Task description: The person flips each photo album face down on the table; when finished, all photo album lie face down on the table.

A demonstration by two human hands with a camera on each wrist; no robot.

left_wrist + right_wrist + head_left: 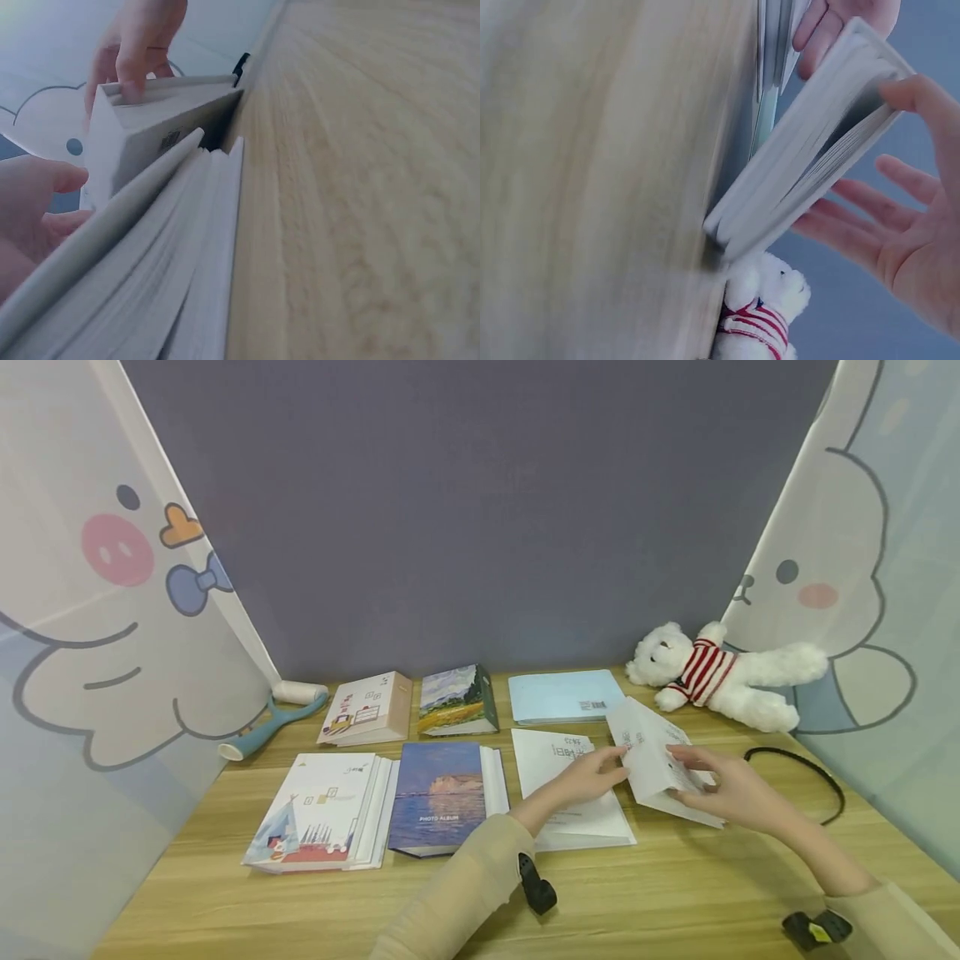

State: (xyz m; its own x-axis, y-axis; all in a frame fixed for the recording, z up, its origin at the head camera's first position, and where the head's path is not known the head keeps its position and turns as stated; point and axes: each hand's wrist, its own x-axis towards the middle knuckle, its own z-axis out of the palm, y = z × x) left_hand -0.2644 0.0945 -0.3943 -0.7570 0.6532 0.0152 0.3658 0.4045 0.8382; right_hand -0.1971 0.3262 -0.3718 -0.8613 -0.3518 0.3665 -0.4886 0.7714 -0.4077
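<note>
Both hands had the white album (660, 760) tipped up on edge at the desk's (675, 893) right, right hand (731, 789) pinching loosely and left hand (588, 777) just fingertips, so it looked ready to slip onto the album below (570, 793).

Your work surface is a light wooden table (675, 893). On it, back row from your left: a teal lint roller (273, 722), a cream album (367, 708), a painted-landscape album (457, 700), a pale blue album (564, 697) and a white teddy bear in a striped jumper (720, 672). In front lie a tent-picture album (322, 812), a blue "PHOTO ALBUM" (442, 797), a white album (572, 789) and a black headband (813, 770).
</note>
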